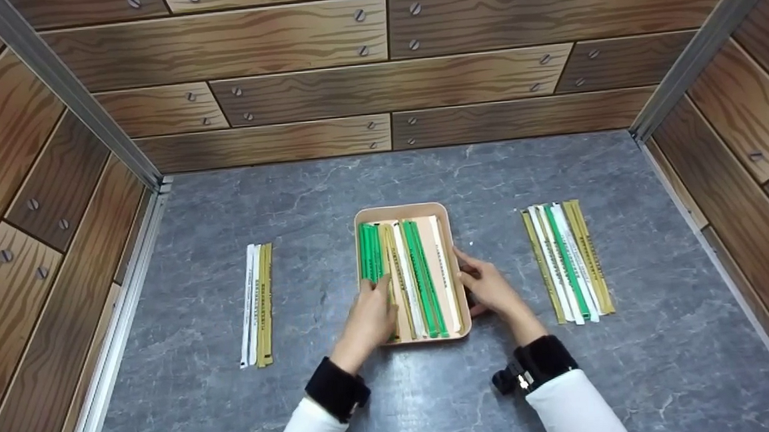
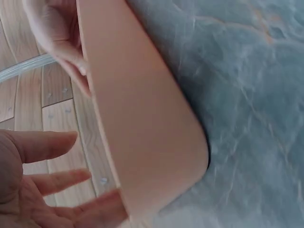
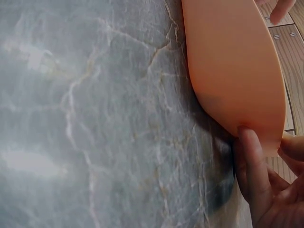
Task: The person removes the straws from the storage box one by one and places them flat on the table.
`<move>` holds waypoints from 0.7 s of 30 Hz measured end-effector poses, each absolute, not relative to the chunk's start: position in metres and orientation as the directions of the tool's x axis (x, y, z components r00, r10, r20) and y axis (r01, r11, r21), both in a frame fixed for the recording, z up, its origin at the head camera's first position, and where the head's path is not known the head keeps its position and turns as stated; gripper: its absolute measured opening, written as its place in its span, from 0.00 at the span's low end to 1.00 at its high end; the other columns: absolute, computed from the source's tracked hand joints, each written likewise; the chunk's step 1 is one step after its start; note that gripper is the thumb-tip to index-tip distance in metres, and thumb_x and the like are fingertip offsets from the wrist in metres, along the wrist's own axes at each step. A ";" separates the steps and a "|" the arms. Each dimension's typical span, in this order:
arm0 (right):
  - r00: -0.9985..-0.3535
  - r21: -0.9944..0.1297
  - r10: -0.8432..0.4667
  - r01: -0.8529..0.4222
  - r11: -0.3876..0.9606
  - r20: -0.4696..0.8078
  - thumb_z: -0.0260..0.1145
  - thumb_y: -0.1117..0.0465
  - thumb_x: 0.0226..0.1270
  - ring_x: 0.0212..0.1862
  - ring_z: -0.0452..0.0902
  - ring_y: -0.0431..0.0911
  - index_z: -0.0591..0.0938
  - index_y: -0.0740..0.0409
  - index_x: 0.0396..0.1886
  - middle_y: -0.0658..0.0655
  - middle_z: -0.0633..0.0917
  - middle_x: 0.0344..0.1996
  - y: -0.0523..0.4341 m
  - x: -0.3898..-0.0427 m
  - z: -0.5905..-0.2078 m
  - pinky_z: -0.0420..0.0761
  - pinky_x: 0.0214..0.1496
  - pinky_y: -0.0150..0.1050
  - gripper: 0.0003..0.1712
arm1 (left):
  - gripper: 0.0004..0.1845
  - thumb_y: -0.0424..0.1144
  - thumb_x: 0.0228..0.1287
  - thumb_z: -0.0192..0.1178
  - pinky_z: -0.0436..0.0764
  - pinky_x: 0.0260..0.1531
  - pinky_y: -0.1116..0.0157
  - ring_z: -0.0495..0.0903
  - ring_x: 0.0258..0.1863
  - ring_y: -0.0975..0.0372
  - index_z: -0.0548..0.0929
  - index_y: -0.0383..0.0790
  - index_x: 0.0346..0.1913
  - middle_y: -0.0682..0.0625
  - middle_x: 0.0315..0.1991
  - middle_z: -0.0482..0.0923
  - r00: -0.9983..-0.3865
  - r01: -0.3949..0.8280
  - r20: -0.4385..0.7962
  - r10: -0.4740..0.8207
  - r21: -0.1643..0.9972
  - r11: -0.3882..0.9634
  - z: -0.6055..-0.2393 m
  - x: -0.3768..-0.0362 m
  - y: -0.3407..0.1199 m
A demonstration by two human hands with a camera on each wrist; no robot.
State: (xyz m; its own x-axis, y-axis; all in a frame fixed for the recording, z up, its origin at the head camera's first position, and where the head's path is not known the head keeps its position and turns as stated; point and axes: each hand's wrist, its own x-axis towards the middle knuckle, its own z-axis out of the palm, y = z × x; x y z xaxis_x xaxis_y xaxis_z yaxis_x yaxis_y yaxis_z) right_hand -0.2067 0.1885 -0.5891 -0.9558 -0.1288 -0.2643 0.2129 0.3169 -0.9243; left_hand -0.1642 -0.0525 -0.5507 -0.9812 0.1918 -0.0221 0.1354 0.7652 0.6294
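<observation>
A peach tray (image 1: 409, 210) sits mid-table and holds several long wrapped sticks (image 1: 421, 277) in green, white and gold, laid lengthwise. My left hand (image 1: 375, 295) lies over the tray's near left part, fingers straight and spread, their tips by the green sticks (image 1: 368, 250). In the left wrist view those fingers (image 2: 45, 178) hold nothing beside the tray wall (image 2: 147, 128). My right hand (image 1: 472, 275) grips the tray's right rim. In the right wrist view one of its fingers (image 3: 251, 166) presses the outside of the tray (image 3: 232, 66), with the thumb on the far side.
A small row of white and gold sticks (image 1: 256, 305) lies on the grey marble top left of the tray. A larger row of gold, white and green sticks (image 1: 567, 262) lies to the right. Wood-patterned walls (image 1: 382, 76) enclose the table on three sides.
</observation>
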 end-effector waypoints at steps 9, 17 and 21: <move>-0.966 -0.928 -0.123 0.175 0.330 -0.226 0.56 0.68 0.74 0.40 0.82 0.56 0.65 0.49 0.75 0.70 0.79 0.53 0.189 -0.207 -0.590 0.82 0.18 0.50 0.32 | 0.33 0.23 0.56 0.62 0.81 0.46 0.49 0.75 0.48 0.38 0.71 0.33 0.68 0.22 0.58 0.63 -0.988 0.092 -0.060 0.144 0.524 0.847 -0.568 -0.174 -0.037; -0.952 -0.924 -0.133 0.226 0.308 -0.277 0.55 0.66 0.75 0.38 0.82 0.55 0.63 0.46 0.76 0.69 0.77 0.56 0.189 -0.207 -0.589 0.83 0.20 0.51 0.33 | 0.18 0.20 0.52 0.61 0.82 0.39 0.52 0.78 0.37 0.44 0.81 0.28 0.49 0.31 0.41 0.73 -0.983 0.186 0.064 0.174 0.386 0.904 -0.578 -0.177 -0.036; -0.953 -0.922 -0.128 0.224 0.315 -0.275 0.56 0.66 0.75 0.37 0.81 0.55 0.63 0.45 0.76 0.69 0.77 0.56 0.189 -0.207 -0.589 0.83 0.19 0.51 0.33 | 0.13 0.22 0.53 0.62 0.83 0.30 0.54 0.80 0.30 0.46 0.82 0.28 0.43 0.34 0.37 0.75 -0.982 0.188 0.078 0.171 0.357 0.915 -0.579 -0.178 -0.036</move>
State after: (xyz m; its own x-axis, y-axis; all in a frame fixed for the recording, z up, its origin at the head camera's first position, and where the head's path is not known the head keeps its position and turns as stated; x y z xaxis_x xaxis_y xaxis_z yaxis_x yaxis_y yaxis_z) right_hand -0.2067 0.1888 -0.5889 -0.9529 -0.1275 -0.2752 0.2242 0.3152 -0.9222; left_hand -0.1784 -0.0356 -0.5787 -0.9822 0.1713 0.0775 0.1877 0.9152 0.3566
